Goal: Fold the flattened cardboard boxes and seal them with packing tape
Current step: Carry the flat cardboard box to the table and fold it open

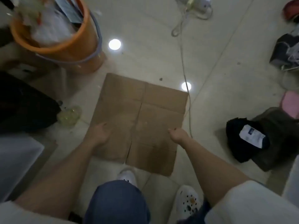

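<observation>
The flattened cardboard box (pixel 139 120) lay on the tiled floor (pixel 218 70) before your feet, light and stiff but bendy at its creases, I judged, so its side edges suited your left hand (pixel 99 135) and right hand (pixel 178 135), both over it, grip unclear.

Pale tiled floor (pixel 218 65): flattened cardboard box (pixel 142 117) at centre, orange bucket (pixel 68 47) far left, white cable (pixel 186 75) alongside, dark bags (pixel 252 139) right.
</observation>
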